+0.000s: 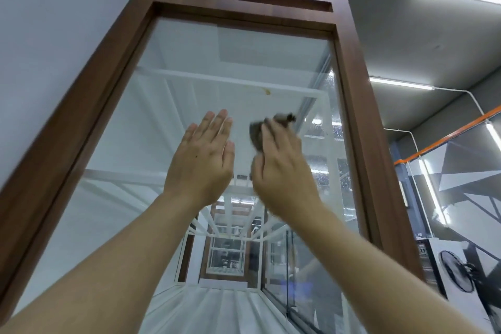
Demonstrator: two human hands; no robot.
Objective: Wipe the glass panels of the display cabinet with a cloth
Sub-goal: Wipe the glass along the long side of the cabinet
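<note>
The cabinet's front glass panel (189,62) rises above you. A dark cloth (256,133) sits bunched against its middle, under your right hand (282,168), whose fingers bend over it and grip it. Your left hand (203,160) lies flat just beside it, fingers straight, holding nothing. You appear to be mid-wipe. The next stretch is probably higher, toward the yellowish mark (267,91) and the wooden frame (355,89), which calls for a longer reach with even pressure.

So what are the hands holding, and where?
The right hand grips a bunched dark cloth by its middle, against the glass panel; its edges poke out. The left hand holds nothing.
</note>
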